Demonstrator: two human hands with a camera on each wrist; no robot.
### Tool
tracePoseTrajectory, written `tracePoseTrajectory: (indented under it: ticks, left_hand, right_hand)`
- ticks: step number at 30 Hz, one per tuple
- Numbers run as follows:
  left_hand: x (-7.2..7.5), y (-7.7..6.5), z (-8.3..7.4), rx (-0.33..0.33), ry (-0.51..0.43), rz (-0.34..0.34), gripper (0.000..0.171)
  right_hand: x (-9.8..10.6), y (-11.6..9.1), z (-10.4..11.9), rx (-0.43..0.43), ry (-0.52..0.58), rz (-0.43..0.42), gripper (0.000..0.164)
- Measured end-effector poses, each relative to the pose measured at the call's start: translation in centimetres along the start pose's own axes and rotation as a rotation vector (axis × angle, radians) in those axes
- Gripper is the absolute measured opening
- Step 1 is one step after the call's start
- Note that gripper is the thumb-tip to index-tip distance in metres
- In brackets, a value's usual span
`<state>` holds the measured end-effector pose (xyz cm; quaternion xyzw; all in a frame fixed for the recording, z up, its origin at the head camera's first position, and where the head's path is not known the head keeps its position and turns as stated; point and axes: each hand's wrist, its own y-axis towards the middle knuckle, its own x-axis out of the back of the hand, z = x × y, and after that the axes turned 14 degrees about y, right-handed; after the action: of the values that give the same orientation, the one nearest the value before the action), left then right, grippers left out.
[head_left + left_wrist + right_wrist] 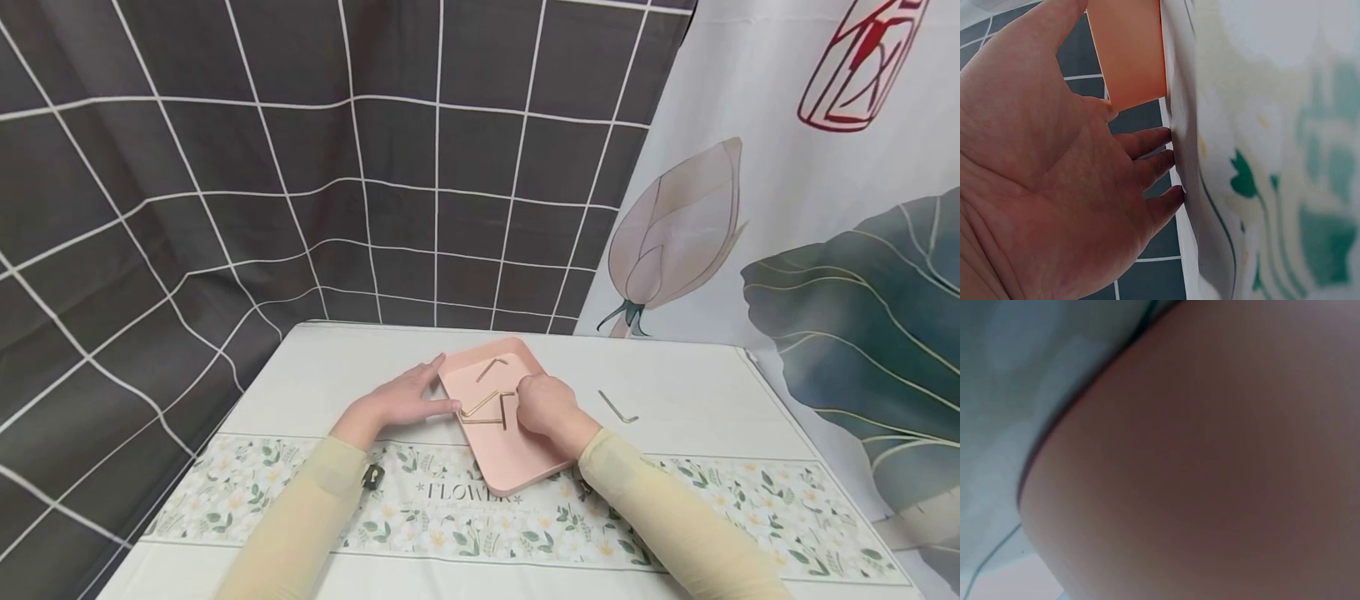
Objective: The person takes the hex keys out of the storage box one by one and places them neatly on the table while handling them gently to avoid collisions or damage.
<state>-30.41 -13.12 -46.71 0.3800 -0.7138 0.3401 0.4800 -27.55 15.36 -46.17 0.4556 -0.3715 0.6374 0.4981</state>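
A pink tray [525, 471] stands slanted on the table, with several L-shaped hex keys [491, 368] inside. My left hand [405, 396] lies along its left side with fingers extended; thumb and index finger touch the rim. In the left wrist view, that hand [1079, 169] is spread beside the tray's wall [1132, 56], the other fingertips at the tablecloth. My right hand [546, 404] is over the tray's right side, fingers curled, pinching the end of an L-shaped hex key [503, 410]. Its fingertips are hidden from above. Blurred skin fills most of the right wrist view.
Another hex key [617, 408] lies on the white table [690, 387] right of the tray. A flower-printed band [420, 525] crosses the tabletop in front. A dark grid-patterned curtain [390, 217] hangs behind, and a printed white curtain [697, 108] on the right.
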Motion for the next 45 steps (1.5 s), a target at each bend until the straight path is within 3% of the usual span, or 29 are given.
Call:
tracePoseTrajectory:
  ticks: [21,35,45]
  left_hand:
    - [-0.1,-0.1,0.1,-0.003,-0.003,-0.007,0.119]
    - [-0.5,0.1,0.3,0.013,-0.008,-0.006,0.112]
    - [-0.3,0.1,0.4,0.013,-0.011,-0.004,0.110]
  right_hand:
    - [0.2,-0.2,-0.2,0.006,0.043,0.033,0.010]
    - [0.3,-0.9,-0.4,-0.001,0.105,0.045,0.031]
    - [0.8,-1.1,-1.0,0.006,0.163,-0.026,0.031]
